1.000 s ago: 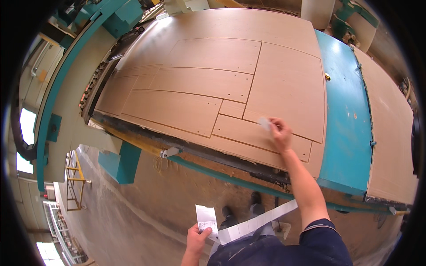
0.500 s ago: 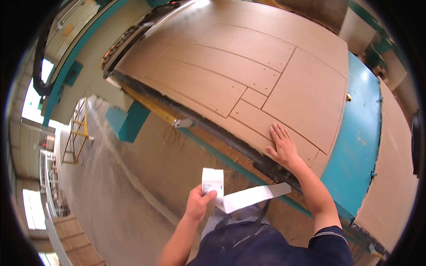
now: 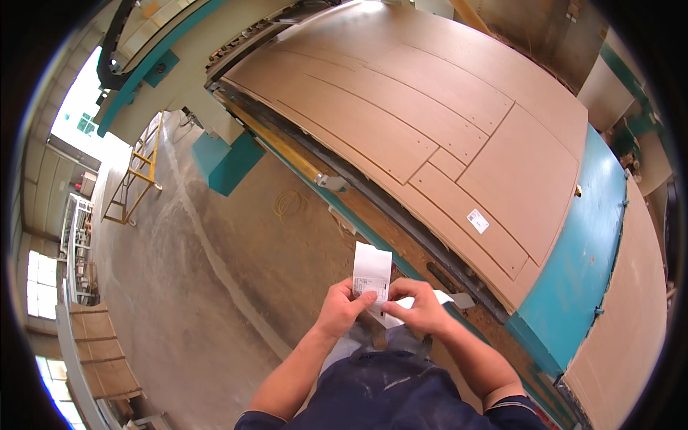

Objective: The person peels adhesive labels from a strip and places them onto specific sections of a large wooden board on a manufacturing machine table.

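Note:
A strip of white printed labels [image 3: 373, 264] is held upright in front of my body. My left hand [image 3: 342, 308] grips its left edge, thumb pressed on the face. My right hand [image 3: 419, 309] pinches the same strip lower on its right side, fingers closed. The strip's tail [image 3: 459, 299] runs out behind my right hand toward the machine's edge. On the brown board [image 3: 344, 107], cut by grooves into several rectangular panels, one white label [image 3: 477, 221] lies stuck on a narrow panel near me. Both hands are apart from the board.
A teal machine bed [image 3: 566, 287] borders the board on the right, with another brown board [image 3: 623, 308] beyond. A yellow rail [image 3: 276, 142] runs along the board's left side. A yellow metal frame [image 3: 143, 172] stands on the dusty floor [image 3: 193, 287] at left.
My right hand has lifted off the board, leaving a white label where it pressed, and has come back to the label strip beside my left hand. The view has shifted.

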The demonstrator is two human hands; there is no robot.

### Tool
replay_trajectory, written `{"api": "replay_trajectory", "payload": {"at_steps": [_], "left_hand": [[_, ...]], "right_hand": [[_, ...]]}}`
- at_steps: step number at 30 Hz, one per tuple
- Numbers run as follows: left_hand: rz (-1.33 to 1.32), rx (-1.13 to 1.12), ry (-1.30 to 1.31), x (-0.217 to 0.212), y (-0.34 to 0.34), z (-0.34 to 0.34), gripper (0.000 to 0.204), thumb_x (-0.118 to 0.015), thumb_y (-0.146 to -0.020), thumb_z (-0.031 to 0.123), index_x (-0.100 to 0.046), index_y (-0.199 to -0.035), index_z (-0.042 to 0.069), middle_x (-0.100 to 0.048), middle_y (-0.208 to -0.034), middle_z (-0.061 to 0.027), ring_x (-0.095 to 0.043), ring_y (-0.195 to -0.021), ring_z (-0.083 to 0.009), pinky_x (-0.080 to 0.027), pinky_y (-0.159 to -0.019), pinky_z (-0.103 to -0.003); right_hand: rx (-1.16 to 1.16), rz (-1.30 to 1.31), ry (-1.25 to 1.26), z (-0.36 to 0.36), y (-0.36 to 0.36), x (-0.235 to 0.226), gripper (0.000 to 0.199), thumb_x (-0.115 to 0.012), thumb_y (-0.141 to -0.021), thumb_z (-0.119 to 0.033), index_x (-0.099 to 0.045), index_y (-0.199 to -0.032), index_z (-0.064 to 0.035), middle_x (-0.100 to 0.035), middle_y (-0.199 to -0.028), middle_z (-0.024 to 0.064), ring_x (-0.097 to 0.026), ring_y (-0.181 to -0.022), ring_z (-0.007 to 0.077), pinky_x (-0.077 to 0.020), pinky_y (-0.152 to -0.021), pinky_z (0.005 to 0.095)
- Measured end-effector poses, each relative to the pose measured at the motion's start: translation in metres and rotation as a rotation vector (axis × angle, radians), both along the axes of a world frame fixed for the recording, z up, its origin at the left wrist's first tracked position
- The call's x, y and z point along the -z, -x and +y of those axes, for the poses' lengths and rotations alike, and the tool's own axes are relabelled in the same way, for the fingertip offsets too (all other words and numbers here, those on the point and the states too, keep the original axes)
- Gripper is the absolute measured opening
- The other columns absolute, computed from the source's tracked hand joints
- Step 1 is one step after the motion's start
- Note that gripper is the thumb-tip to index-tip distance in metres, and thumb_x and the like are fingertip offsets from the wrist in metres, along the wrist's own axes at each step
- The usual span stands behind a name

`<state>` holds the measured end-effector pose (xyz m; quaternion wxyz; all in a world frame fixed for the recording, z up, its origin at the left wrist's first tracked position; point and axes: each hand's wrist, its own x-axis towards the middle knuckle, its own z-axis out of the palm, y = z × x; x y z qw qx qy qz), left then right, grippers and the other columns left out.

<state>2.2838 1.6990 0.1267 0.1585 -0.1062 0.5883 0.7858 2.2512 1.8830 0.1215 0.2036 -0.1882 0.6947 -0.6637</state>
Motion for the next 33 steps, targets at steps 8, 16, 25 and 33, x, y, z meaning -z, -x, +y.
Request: {"api": "replay_trajectory", "payload": {"at_steps": [8,16,25,33], "left_hand": [[-0.093,-0.026,-0.127,0.031,-0.018,-0.056,0.022,-0.063,-0.082,0.015,-0.062,-0.097,-0.001,-0.063,-0.090,-0.0036,-0.056,-0.080,-0.0094,-0.044,-0.073,-0.023],[-0.066,0.094,-0.223,0.027,0.003,-0.139,0.023,-0.059,-0.085,0.019,-0.061,-0.098,0.000,-0.062,-0.090,-0.0028,-0.056,-0.081,-0.0092,-0.045,-0.072,-0.024],[-0.053,0.212,-0.179,0.015,0.042,-0.198,0.021,-0.060,-0.085,0.020,-0.062,-0.094,0.000,-0.062,-0.087,-0.0018,-0.055,-0.078,-0.0080,-0.045,-0.068,-0.023],[-0.034,0.235,0.090,0.004,0.088,-0.217,0.019,-0.061,-0.082,0.013,-0.062,-0.095,-0.001,-0.062,-0.084,-0.0014,-0.055,-0.076,-0.0076,-0.044,-0.067,-0.023]], "right_hand": [[0.376,0.229,-0.133,-0.057,0.002,-0.011,0.022,-0.067,-0.067,-0.006,-0.059,-0.087,-0.0019,-0.059,-0.090,0.0096,-0.056,-0.078,0.0171,-0.0437,-0.065,0.0265],[0.054,0.720,-0.452,-0.140,0.027,-0.044,0.045,-0.074,-0.058,-0.015,-0.064,-0.102,-0.0155,-0.042,-0.131,0.0093,-0.025,-0.128,0.0357,-0.0287,-0.101,0.0433],[-0.087,0.673,-0.450,-0.193,0.061,-0.031,0.033,-0.071,-0.068,-0.016,-0.065,-0.100,-0.0131,-0.060,-0.108,0.0052,-0.044,-0.116,0.0275,-0.0291,-0.100,0.0477],[-0.162,0.062,0.016,-0.211,0.119,-0.006,0.022,-0.065,-0.075,-0.008,-0.064,-0.096,-0.0008,-0.066,-0.088,0.0083,-0.062,-0.081,0.0139,-0.0472,-0.074,0.0265]]}}
